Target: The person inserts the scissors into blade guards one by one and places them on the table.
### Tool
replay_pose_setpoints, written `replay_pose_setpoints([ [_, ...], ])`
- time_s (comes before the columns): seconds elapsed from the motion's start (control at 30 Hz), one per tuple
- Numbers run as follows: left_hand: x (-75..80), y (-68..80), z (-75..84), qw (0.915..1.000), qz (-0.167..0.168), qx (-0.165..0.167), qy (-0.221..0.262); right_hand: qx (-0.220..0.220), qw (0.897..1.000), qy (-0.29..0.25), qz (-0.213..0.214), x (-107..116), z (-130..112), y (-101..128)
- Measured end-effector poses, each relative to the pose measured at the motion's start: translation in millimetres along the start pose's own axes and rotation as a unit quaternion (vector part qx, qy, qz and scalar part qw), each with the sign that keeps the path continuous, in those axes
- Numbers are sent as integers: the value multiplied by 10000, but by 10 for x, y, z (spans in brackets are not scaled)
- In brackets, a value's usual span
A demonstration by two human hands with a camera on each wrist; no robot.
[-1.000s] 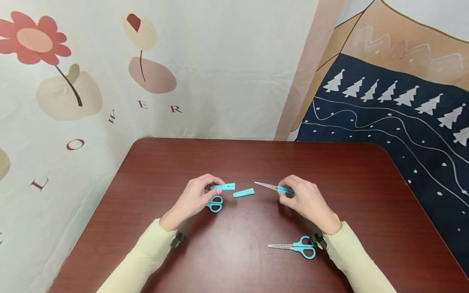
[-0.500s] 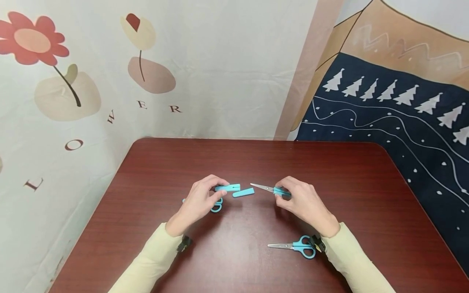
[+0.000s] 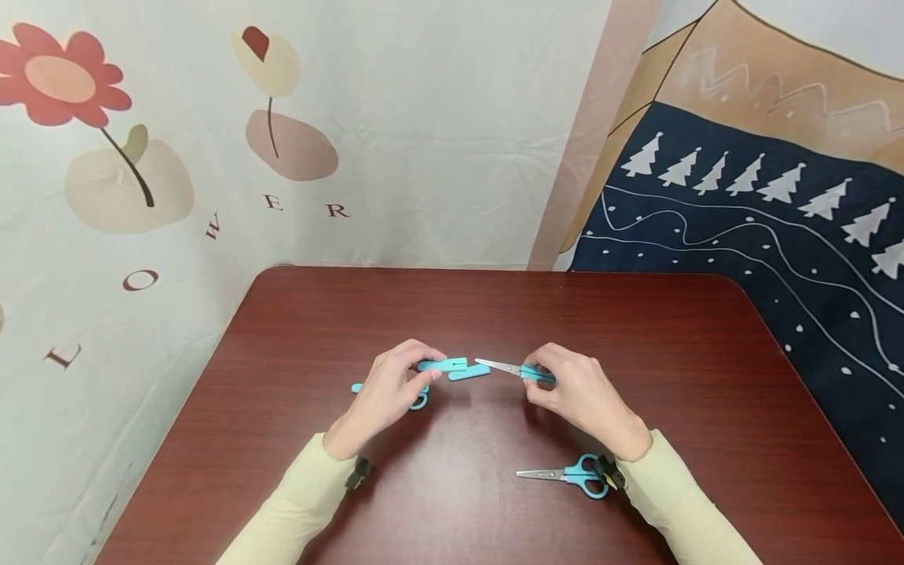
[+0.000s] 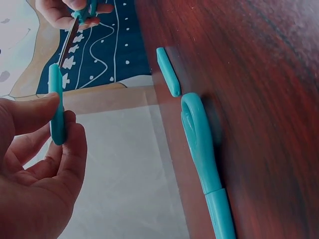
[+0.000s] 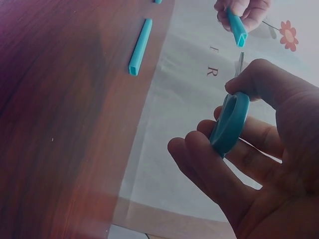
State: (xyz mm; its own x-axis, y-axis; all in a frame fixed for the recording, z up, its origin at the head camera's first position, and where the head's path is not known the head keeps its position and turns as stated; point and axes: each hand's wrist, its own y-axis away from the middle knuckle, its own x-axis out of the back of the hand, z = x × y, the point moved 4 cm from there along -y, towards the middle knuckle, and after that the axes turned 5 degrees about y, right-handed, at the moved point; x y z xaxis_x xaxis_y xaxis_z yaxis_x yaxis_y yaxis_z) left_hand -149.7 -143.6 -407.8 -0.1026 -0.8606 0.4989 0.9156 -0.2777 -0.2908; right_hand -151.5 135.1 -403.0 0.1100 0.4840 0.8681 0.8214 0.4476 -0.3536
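The surface (image 3: pixel 494 314) is a dark reddish-brown wooden top with rounded far corners, set into the corner of a room. A pale cloth (image 3: pixel 424 118) hangs behind it and to the left, printed with a red flower (image 3: pixel 60 78), beige shapes and scattered brown letters. To the right hangs a second cloth (image 3: pixel 763 204), dark blue below with white trees and dotted lines, tan above.

The left hand (image 3: pixel 387 392) is near the middle of the surface, its grip closed as a pinch of thumb and fingers on a blue blade cover (image 3: pixel 443 365), lifted just off the wood with its open end facing right. The right hand (image 3: pixel 575 392) has its fingers curled round the blue handle of a pair of scissors (image 3: pixel 510 369), whose bare metal blades point left at the cover's open end, the tip just short of it.

A second blue cover (image 3: pixel 469 373) lies flat on the surface just below the gap between the two hands. Covered scissors (image 3: pixel 417 400) lie under the left hand, partly hidden by it. Uncovered scissors (image 3: pixel 568 475) lie near the front edge, just beside the right wrist, blades pointing left. Both arms wear pale yellow sleeves (image 3: pixel 282 510).
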Motion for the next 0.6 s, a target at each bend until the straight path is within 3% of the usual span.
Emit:
replay_pose_setpoints([
  [0.6, -35, -13, 39, 9996, 46, -266, -117, 51, 9999, -40, -99, -7, -52, 3],
])
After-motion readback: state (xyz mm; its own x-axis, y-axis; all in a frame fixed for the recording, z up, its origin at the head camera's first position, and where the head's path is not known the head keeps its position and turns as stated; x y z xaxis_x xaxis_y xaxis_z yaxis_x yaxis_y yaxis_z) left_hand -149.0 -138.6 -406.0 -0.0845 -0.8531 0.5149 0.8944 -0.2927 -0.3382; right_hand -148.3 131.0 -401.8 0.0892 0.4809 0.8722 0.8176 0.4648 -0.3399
